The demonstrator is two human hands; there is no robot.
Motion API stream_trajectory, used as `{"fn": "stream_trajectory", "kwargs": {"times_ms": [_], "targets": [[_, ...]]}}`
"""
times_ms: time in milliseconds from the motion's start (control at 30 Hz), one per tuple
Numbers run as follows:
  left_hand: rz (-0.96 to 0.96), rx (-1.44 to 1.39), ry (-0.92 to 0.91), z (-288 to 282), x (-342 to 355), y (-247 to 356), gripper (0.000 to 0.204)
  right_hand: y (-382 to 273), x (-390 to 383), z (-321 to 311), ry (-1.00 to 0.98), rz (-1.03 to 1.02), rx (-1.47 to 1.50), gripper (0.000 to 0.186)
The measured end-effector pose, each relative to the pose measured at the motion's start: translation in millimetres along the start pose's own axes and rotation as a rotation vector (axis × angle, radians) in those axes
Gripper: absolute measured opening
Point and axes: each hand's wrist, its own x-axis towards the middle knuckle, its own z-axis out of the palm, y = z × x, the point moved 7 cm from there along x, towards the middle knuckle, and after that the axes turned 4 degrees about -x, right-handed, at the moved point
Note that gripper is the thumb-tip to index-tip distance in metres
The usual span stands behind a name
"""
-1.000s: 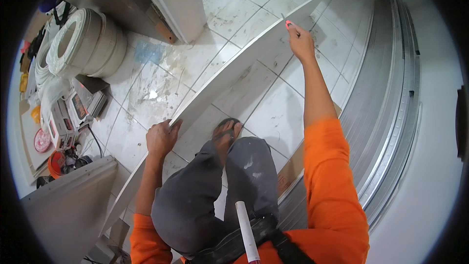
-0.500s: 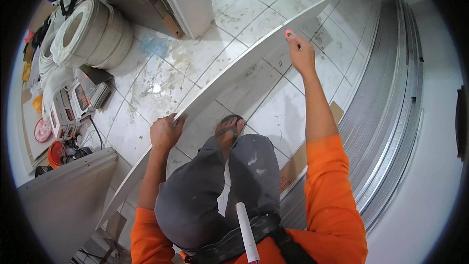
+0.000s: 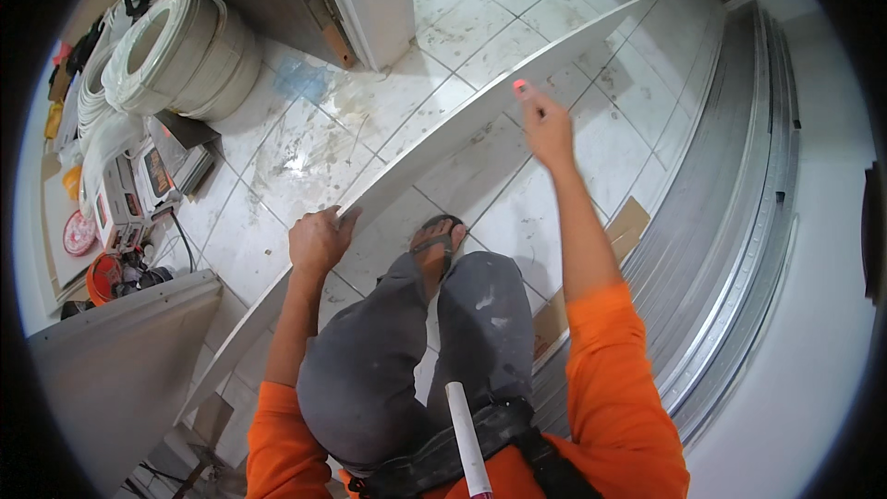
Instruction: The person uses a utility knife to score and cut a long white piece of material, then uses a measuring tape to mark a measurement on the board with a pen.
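Right hand [image 3: 550, 134] has slid back along the board compared with the earlier frame, away from the far end and toward the left, while the left hand [image 3: 319, 238] keeps pretty much the same hold.

So the long, thin, pale board [image 3: 443, 146] runs on a slant from about 8 o'clock, low beside the left arm, up to around 1 o'clock, tilted on edge above the tiled floor [image 3: 504, 208]. Left hand's at 9 o'clock, pinching the top edge, fingers over the far side and thumb on the near face. Right hand's between 1 and 2 o'clock, fingers closed around a small tool with a pinkish-red end [image 3: 520, 88]; bit blurry, so I can't tell what kind, or if the tip is actually touching the board.

My read on handling: probably light for its length since 1 hand is steadying it, stiff enough across the middle but likely whippy at the ends. Looks curved, though that could just be the lens. I'd guess the thin edges and corners chip or snap easiest, and dust could make the face slick. For carrying, I'd take 2 hands spread well apart on the long edge, clear of the metal channels [image 3: 702, 203] at 3 o'clock.
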Motion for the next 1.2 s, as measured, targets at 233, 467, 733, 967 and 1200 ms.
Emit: {"fn": "stream_trajectory", "kwargs": {"times_ms": [233, 467, 733, 967, 1200], "targets": [[0.0, -0.026, 0.022, 1, 0, -2, 0.053, -31, -48, 35, -0.179, -0.162, 0.12, 0.036], [-0.006, 0.002, 0.015, 4, 2, -5, 0.054, -14, -4, 3, 0.103, -0.066, 0.031, 0.038], [0.034, -0.039, 0.033, 6, 4, -4, 0.054, -60, -103, 71, -0.135, -0.343, 0.221, 0.034], [0.003, -0.015, 0.002, 3, 3, -10, 0.057, -67, -89, 58, -0.082, -0.047, 0.125, 0.037], [-0.012, -0.011, -0.012, 3, -1, -4, 0.059, -112, -160, 95, -0.263, -0.157, 0.283, 0.037]]}}
